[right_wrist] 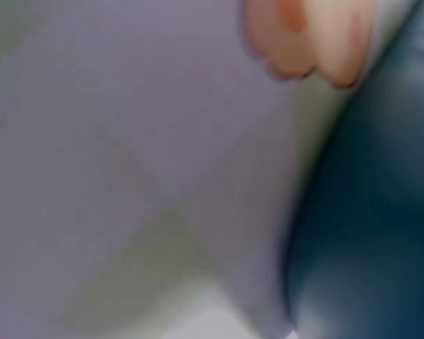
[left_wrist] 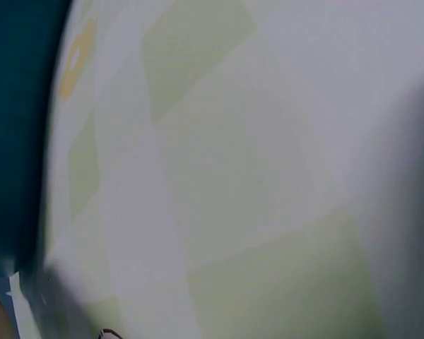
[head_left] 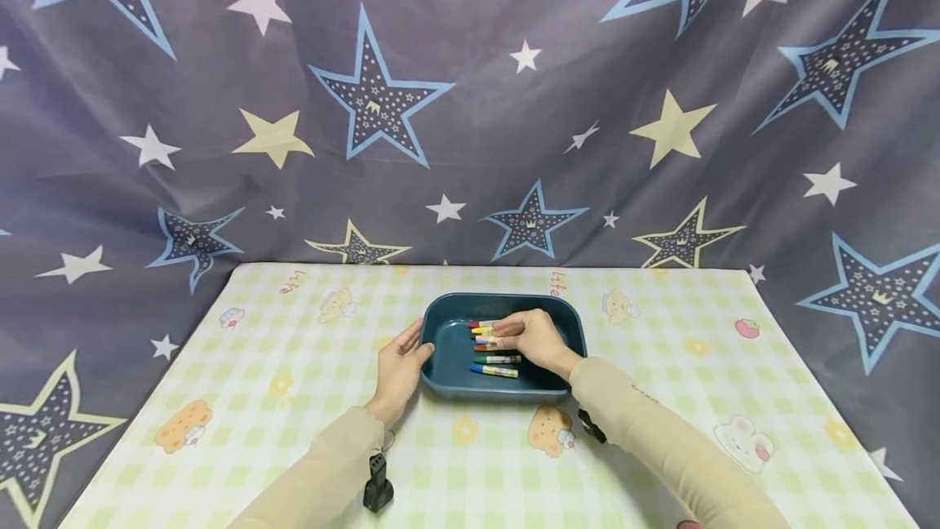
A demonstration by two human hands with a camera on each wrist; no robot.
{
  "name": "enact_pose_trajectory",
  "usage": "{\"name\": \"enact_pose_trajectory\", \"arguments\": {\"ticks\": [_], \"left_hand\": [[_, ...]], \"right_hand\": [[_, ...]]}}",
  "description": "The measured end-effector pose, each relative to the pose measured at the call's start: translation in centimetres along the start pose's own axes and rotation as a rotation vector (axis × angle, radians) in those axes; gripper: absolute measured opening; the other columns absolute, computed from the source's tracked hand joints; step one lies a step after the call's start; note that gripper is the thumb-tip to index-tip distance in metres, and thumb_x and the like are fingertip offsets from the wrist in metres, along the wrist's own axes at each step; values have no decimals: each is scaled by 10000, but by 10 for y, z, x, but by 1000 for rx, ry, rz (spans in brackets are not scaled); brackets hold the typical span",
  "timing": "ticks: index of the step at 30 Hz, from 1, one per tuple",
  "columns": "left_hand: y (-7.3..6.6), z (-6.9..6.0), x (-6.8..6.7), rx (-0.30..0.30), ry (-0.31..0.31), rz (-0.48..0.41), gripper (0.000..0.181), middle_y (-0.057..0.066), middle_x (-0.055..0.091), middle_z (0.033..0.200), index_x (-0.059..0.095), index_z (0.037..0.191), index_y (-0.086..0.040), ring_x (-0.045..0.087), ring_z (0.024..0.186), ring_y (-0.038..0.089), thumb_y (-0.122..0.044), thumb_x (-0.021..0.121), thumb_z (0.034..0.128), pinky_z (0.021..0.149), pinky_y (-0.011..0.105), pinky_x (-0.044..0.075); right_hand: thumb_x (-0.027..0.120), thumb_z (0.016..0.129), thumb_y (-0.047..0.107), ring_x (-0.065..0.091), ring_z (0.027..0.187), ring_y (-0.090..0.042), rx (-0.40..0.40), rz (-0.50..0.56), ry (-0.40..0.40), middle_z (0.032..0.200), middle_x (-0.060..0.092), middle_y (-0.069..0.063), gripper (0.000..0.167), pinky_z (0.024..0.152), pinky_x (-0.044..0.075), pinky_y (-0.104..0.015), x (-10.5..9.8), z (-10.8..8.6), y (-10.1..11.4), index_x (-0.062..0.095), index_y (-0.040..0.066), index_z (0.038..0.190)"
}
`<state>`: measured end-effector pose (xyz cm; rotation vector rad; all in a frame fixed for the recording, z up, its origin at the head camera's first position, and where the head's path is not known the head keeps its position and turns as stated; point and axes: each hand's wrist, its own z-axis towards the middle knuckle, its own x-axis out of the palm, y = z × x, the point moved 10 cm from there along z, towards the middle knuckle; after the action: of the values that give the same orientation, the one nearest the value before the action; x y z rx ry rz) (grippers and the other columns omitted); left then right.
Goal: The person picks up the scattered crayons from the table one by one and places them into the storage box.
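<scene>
A dark teal rectangular tray stands on the table, and several crayons lie side by side in it. A blue crayon is nearest, then a green crayon, an orange crayon and, farther back, a yellow crayon and a red crayon. My right hand reaches into the tray and pinches a pale crayon in the row, partly hidden by the fingers. My left hand holds the tray's left side, thumb at the rim. Both wrist views show only the tray's outer wall and tablecloth.
A green and white checked tablecloth with cartoon prints covers the table. Behind it hangs a dark grey curtain with stars. A black device hangs at the left wrist.
</scene>
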<state>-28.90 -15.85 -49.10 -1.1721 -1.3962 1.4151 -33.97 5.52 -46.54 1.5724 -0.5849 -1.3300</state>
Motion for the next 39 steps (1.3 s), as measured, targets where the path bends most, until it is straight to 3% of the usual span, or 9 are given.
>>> {"name": "enact_pose_trajectory", "arguments": {"ticks": [4,11,21,32,39], "left_hand": [[0,0,2,-5,10,-4,490,90,452,1391,483,1333,-83,429,1278,223,-65,586,854,1037,283,398],[0,-4,-6,-22,-13,-24,494,82,468,1379,477,1337,-82,434,1275,203,-50,578,855,1014,237,402],[-1,-3,-4,-7,-10,-32,494,95,473,1374,482,1331,-71,434,1275,217,-39,583,848,1018,246,403],[4,-5,0,-21,4,-28,492,94,468,1378,475,1336,-73,435,1274,212,-45,579,856,1012,240,408],[3,-2,1,-11,14,-33,489,81,464,1383,476,1336,-80,429,1280,204,-57,578,858,1018,236,405]], "right_hand": [[708,750,15,667,846,-221,-12,-23,1,957,699,-117,217,681,571,-246,1,1,0,723,63,961],[685,761,-26,669,851,-211,-21,-39,104,934,704,-121,225,678,570,-236,16,5,3,709,28,979],[692,733,-70,681,799,-203,-35,-12,87,883,709,-133,229,676,577,-239,14,5,4,708,-6,952],[695,781,41,665,897,-257,40,207,88,1023,668,-202,355,763,578,-307,10,1,-4,630,-56,1116],[665,815,60,645,947,-305,-15,308,83,1103,616,-271,385,845,543,-445,1,-5,5,589,-83,1164]]}}
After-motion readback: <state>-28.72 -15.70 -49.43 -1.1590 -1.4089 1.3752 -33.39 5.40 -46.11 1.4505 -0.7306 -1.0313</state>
